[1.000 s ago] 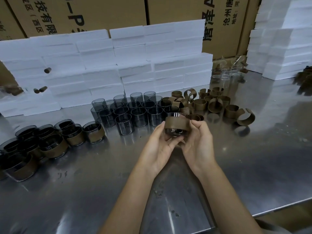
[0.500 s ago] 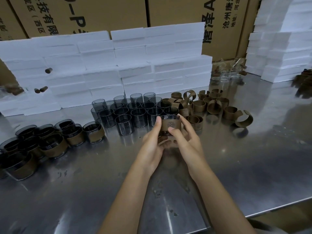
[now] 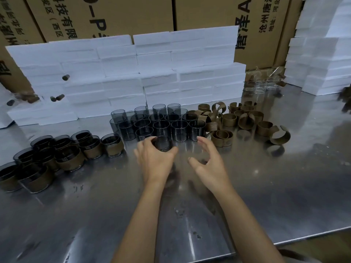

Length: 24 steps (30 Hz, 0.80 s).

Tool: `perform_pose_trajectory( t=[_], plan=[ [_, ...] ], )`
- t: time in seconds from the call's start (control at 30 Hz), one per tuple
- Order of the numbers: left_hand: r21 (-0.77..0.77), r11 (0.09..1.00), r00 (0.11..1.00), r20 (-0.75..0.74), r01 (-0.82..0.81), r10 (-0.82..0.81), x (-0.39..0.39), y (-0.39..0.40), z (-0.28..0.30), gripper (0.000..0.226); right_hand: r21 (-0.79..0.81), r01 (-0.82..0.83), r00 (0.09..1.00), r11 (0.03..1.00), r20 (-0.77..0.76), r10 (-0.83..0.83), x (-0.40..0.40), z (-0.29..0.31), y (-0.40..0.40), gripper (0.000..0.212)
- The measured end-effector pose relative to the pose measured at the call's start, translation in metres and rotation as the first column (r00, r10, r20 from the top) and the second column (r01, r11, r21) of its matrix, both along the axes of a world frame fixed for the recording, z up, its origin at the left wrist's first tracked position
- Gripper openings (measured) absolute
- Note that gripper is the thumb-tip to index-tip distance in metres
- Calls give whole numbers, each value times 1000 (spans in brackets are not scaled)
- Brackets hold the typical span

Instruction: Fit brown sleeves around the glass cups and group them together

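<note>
On steel table (image 3: 284,186), left hand (image 3: 153,160) grips smoky glass cup (image 3: 161,143).

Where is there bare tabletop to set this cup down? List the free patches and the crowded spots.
Free: the steel table in front of both hands, out to its near edge, and right of the loose brown sleeves. Crowded: the sleeved cups far left, the bare dark cups beyond the left hand, and the sleeve pile.

We see a steel table (image 3: 266,186), reflective. White foam blocks (image 3: 133,73) are stacked along its far edge, with a second foam stack (image 3: 322,59) at far right. Printed cardboard boxes (image 3: 209,14) stand behind both. Small brown cylinders (image 3: 66,77) poke out of the foam on the left.
</note>
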State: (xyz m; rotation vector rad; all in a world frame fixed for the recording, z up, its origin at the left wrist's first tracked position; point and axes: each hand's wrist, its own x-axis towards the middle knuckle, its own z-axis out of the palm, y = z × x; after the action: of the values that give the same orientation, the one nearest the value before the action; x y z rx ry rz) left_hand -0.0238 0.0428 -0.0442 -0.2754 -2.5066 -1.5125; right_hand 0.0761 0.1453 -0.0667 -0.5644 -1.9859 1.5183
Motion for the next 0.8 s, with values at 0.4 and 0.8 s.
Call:
perform_pose_trajectory(
  t=[0.4,0.8],
  plan=[
    [90,906,908,-38,-414,418,-46,-60,-7,76,-51,86,996,995,23,-85,1,4,3,46],
    [30,995,970,-223,-94,98,-48,-43,-6,36,-72,86,996,994,22,-85,2,4,3,36]
  ],
)
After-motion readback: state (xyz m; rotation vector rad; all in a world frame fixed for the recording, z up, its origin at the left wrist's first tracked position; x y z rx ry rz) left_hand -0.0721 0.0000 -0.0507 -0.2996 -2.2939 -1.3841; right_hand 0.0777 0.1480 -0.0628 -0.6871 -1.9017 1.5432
